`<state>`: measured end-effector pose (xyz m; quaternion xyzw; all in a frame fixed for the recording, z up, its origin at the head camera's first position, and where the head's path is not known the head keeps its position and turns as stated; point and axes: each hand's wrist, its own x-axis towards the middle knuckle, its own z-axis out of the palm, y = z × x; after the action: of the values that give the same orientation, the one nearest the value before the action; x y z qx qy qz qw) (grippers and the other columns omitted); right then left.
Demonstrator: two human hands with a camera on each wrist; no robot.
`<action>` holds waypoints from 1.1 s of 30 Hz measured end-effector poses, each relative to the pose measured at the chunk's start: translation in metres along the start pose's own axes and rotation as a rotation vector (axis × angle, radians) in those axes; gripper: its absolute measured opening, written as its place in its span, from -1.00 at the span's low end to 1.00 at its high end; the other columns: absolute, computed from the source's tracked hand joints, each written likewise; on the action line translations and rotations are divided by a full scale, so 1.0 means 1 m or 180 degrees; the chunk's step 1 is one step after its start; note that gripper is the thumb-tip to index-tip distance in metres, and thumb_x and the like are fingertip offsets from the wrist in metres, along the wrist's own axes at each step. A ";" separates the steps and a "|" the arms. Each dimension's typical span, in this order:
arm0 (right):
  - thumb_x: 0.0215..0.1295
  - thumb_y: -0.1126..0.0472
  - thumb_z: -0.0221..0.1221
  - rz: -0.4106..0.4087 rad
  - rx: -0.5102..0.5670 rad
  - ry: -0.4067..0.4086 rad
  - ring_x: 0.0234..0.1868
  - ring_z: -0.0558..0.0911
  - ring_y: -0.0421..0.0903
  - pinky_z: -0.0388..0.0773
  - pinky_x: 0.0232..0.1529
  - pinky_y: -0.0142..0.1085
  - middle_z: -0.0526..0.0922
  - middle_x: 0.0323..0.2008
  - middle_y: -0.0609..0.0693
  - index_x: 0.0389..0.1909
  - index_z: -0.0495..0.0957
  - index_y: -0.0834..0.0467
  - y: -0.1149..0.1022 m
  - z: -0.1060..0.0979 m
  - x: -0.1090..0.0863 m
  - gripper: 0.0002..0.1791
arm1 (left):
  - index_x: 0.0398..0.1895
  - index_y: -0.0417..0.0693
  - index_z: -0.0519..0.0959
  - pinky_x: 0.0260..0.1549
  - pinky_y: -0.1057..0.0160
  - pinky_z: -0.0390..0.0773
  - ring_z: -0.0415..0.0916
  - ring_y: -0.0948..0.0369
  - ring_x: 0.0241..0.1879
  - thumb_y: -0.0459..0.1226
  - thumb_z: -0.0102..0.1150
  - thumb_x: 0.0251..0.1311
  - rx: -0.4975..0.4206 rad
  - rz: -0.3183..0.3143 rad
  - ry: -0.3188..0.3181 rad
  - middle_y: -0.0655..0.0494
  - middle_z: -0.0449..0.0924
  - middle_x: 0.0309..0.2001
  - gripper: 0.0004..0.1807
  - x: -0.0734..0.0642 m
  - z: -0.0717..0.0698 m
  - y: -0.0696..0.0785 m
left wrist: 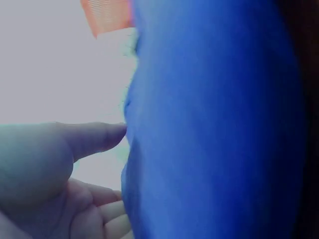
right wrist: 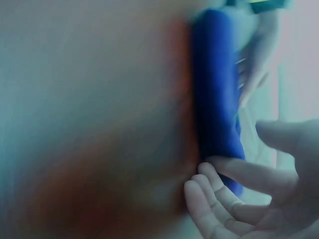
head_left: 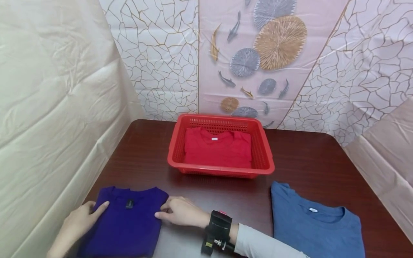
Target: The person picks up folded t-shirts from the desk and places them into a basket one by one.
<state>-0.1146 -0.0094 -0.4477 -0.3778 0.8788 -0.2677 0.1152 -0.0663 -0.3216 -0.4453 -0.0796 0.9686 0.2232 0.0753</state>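
Observation:
A folded purple T-shirt (head_left: 129, 229) with a dark neck label lies at the near left, looking bright blue in the wrist views. At its left edge my left hand (head_left: 78, 218) pinches the side, thumb over the top and the other fingers partly hidden behind the cloth. On the opposite edge my right hand (head_left: 180, 211) touches the shirt near the shoulder. Its fingers (right wrist: 209, 194) lie along the lower side in the right wrist view, while the thumb stands off the cloth. A folded red T-shirt (head_left: 217, 152) is in the red basket (head_left: 222, 171) beyond both hands.
A folded blue-grey T-shirt (head_left: 316, 229) lies on the right side of the dark brown table (head_left: 300, 154). Pale cloth (head_left: 64, 107) hangs at the left, and a patterned sheet (head_left: 161, 53) covers the back.

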 end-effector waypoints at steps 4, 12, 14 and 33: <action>0.24 0.07 0.11 0.0685 0.2341 -0.0406 -0.35 0.61 -0.21 0.63 -0.20 -0.27 0.69 -0.28 0.12 -0.18 0.54 0.29 -0.003 0.007 0.005 -0.65 | 0.15 -0.45 0.25 -0.23 -0.05 0.52 0.51 -0.09 -0.18 0.10 -0.18 0.31 -0.0999 0.0008 -0.0420 -0.35 0.55 -0.13 -0.27 0.001 0.002 -0.010; 0.20 0.27 0.12 0.1511 0.4623 -0.0670 0.06 0.47 0.21 0.35 0.09 0.25 0.39 0.16 0.39 0.41 -0.30 0.35 -0.010 0.020 0.012 -0.06 | 0.39 -0.11 -0.47 -0.03 0.03 0.54 0.42 0.03 0.06 -0.20 -0.28 0.42 -0.3192 0.0093 -0.1788 0.14 0.50 0.07 -0.27 -0.006 0.008 -0.035; 0.19 0.31 0.12 0.1531 0.4728 -0.0666 0.06 0.47 0.23 0.34 0.07 0.28 0.41 0.17 0.36 0.43 -0.31 0.24 -0.010 0.025 0.015 -0.05 | 0.37 0.07 -0.44 0.03 0.01 0.49 0.36 0.02 0.12 -0.26 -0.34 0.43 -0.3479 0.0222 -0.2020 0.26 0.47 0.11 -0.35 -0.005 0.010 -0.039; 0.14 0.41 0.13 0.0959 0.4587 -0.0163 -0.11 0.59 0.05 0.64 -0.25 -0.12 0.48 0.12 0.18 0.37 0.09 0.12 -0.014 -0.056 -0.007 -0.24 | 0.36 0.02 -0.69 0.16 -0.47 -0.41 -0.78 -0.07 0.28 -0.25 -0.20 0.37 -0.3304 0.0387 -0.1502 0.00 -0.87 0.38 -0.10 -0.009 -0.026 0.019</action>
<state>-0.1240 0.0090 -0.3937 -0.0897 0.5242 -0.7512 0.3909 -0.0634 -0.3157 -0.4125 0.0016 0.6919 0.6852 0.2275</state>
